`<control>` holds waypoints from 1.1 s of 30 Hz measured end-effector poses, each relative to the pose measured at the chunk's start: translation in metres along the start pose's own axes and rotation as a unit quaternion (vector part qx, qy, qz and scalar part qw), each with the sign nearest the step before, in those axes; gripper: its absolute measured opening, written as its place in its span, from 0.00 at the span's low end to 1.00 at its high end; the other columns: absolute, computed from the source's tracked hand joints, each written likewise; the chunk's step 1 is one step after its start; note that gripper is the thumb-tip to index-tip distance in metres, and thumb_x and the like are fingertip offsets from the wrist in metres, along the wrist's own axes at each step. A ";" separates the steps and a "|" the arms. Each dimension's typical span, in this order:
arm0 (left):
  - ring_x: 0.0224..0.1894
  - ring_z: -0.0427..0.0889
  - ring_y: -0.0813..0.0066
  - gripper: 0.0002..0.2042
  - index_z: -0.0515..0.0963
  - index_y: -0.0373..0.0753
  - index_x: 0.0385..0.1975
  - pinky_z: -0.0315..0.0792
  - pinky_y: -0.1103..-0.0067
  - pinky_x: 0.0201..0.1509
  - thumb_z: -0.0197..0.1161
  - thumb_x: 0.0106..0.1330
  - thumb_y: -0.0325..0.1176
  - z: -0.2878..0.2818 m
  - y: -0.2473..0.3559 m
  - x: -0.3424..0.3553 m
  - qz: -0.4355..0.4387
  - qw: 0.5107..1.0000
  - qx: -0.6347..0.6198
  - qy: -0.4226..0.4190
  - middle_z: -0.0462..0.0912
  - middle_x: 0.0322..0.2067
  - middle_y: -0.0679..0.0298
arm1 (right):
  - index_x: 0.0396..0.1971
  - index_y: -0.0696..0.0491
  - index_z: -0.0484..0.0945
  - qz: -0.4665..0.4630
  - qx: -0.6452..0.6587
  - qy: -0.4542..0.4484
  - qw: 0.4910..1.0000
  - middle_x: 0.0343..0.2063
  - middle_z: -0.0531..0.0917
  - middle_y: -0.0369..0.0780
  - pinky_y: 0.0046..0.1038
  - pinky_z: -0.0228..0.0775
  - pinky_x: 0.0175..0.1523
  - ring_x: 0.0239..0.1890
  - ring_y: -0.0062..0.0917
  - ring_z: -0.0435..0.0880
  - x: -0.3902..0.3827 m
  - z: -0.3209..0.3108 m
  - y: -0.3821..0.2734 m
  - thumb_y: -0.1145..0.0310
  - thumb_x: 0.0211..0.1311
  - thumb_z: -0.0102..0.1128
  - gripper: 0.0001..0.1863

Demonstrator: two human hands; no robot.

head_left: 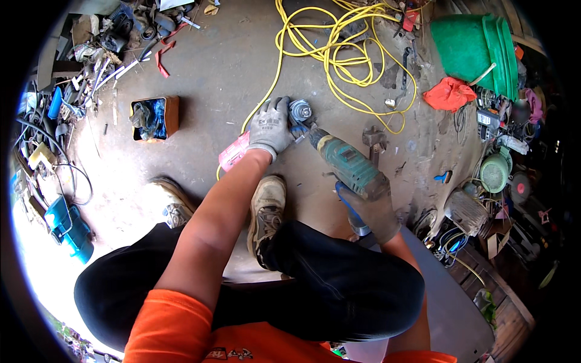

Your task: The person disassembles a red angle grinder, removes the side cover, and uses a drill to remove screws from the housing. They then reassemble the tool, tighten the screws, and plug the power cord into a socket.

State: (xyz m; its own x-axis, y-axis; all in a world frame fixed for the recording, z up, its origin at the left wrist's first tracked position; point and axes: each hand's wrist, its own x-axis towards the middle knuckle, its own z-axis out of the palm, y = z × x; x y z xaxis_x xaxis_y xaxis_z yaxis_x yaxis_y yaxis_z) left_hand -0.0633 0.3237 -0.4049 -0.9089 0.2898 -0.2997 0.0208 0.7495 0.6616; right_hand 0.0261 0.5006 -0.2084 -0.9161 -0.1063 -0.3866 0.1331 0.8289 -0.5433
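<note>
My left hand, in a grey work glove, is closed over an angle grinder that lies on the floor. The grinder's pinkish-red body shows below the wrist, and its round metal head sticks out past the fingers. My right hand, in a darker soiled glove, grips a teal power drill by its handle. The drill's nose points up and left, close to the grinder head; whether its tip touches is too small to tell. A hammer lies just right of the drill.
An open rusty tin box with dark and blue stuff stands at left. Coiled yellow cord spreads ahead. A green tub, a red cloth and piled tools line the right. Scrap and a turquoise case lie at left.
</note>
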 end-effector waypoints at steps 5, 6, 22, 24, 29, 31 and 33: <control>0.59 0.73 0.53 0.38 0.67 0.42 0.60 0.67 0.64 0.62 0.72 0.49 0.50 -0.001 0.005 0.001 -0.002 1.000 -0.014 -0.005 0.74 0.56 0.53 | 0.42 0.55 0.82 0.107 0.119 -0.012 0.987 0.35 0.86 0.42 0.28 0.75 0.45 0.36 0.28 0.85 0.010 -0.008 -0.017 0.74 0.51 0.67 0.15; 0.59 0.73 0.53 0.38 0.67 0.42 0.60 0.67 0.65 0.62 0.72 0.49 0.50 0.000 0.003 0.001 -0.001 1.000 -0.006 -0.001 0.73 0.56 0.53 | 0.42 0.56 0.81 0.130 0.145 -0.017 0.981 0.35 0.86 0.42 0.28 0.75 0.45 0.36 0.28 0.85 0.012 -0.008 -0.019 0.74 0.51 0.67 0.16; 0.56 0.75 0.53 0.38 0.68 0.41 0.59 0.70 0.65 0.59 0.73 0.47 0.49 0.005 0.001 0.000 0.008 0.999 0.036 0.020 0.74 0.55 0.55 | 0.48 0.55 0.79 0.119 0.072 -0.061 0.988 0.42 0.84 0.43 0.31 0.73 0.52 0.44 0.30 0.83 0.038 -0.021 -0.028 0.71 0.52 0.67 0.21; 0.56 0.75 0.54 0.38 0.68 0.41 0.59 0.70 0.65 0.59 0.73 0.46 0.48 0.003 0.003 0.000 0.007 0.999 0.032 0.010 0.74 0.54 0.55 | 0.48 0.55 0.79 0.114 0.090 -0.058 0.988 0.42 0.84 0.43 0.31 0.73 0.52 0.44 0.31 0.83 0.033 -0.018 -0.027 0.71 0.52 0.67 0.21; 0.56 0.75 0.54 0.38 0.68 0.41 0.59 0.70 0.65 0.59 0.73 0.46 0.48 -0.004 0.006 0.002 -0.004 1.000 0.017 -0.008 0.74 0.54 0.55 | 0.47 0.55 0.79 0.133 0.111 -0.038 0.984 0.42 0.83 0.44 0.32 0.72 0.53 0.45 0.33 0.82 0.026 -0.009 -0.018 0.71 0.52 0.68 0.20; 0.56 0.75 0.54 0.38 0.68 0.42 0.59 0.70 0.65 0.59 0.73 0.46 0.48 -0.002 0.004 0.003 -0.006 1.000 0.012 -0.007 0.75 0.54 0.55 | 0.47 0.54 0.80 0.071 0.011 -0.036 0.997 0.44 0.82 0.43 0.33 0.71 0.54 0.47 0.34 0.81 0.022 -0.006 -0.008 0.70 0.52 0.68 0.19; 0.56 0.75 0.54 0.38 0.68 0.42 0.59 0.70 0.65 0.59 0.73 0.45 0.47 -0.001 0.004 0.002 -0.002 1.000 0.012 -0.001 0.75 0.53 0.55 | 0.46 0.53 0.80 -0.127 -0.238 -0.037 0.962 0.46 0.80 0.43 0.35 0.70 0.56 0.49 0.35 0.79 0.018 -0.005 0.011 0.68 0.53 0.69 0.19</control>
State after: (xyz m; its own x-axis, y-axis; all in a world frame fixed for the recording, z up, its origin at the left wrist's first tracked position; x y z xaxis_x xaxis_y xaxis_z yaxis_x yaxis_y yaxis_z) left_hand -0.0655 0.3272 -0.4025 -0.9085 0.2880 -0.3028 0.0275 0.7642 0.6444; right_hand 0.0097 0.5106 -0.2176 -0.8641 -0.3637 -0.3480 -0.2971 0.9265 -0.2308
